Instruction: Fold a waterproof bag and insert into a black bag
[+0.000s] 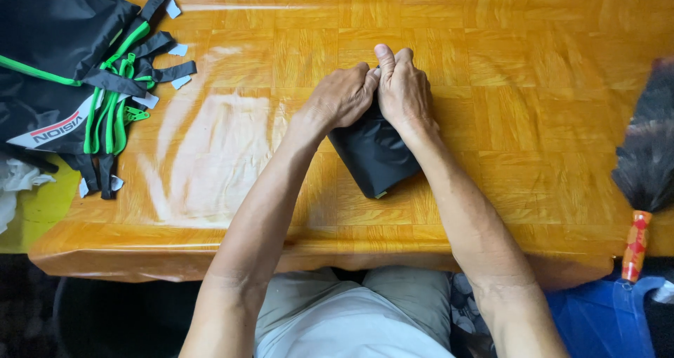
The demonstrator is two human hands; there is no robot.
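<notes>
1. Risk: the folded black bundle point(374, 154) could spring open if either grip slackens, since the slick fabric lies on a glossy table point(491, 119).
2. Left hand point(342, 97): fingers curled shut on the bundle's far edge.
3. Right hand point(402, 89): likewise clamped, thumb raised, knuckles touching the left.
4. Bundle: mid-table, between the forearms.

Count: two hands, left hand point(342, 95) and right hand point(401, 88), both on one folded black fabric bundle point(375, 158) mid-table. One heap of black-and-green strapped fabric point(70, 70) far left, one feather duster point(646, 175) at right edge. One wooden table point(491, 63), one white crumpled cloth point(14, 182) at left edge.
</notes>
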